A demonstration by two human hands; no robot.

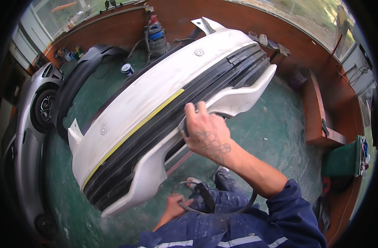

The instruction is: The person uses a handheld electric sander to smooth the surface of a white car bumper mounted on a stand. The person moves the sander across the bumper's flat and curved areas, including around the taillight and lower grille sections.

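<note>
White plastic bumper (pixel 156 87) lies propped above the green floor (pixel 275 124), long axis running diagonal from lower left to upper right, with a yellow tape strip (pixel 135 128) along the edge of its black grille band (pixel 164 128). Right hand (pixel 205 132) is on it — fingers curled over the lower lip near mid-length, gripping something dark I can't make out. Left hand (pixel 174 206) sits low by the lap, closed around a dark hose (pixel 213 208) that loops across the blue coveralls. So the right hand is the nearer one; the bumper stretches away to both sides of it, more of it toward the person's left. Silver car (pixel 28 124) stands at far left, well apart.
</note>
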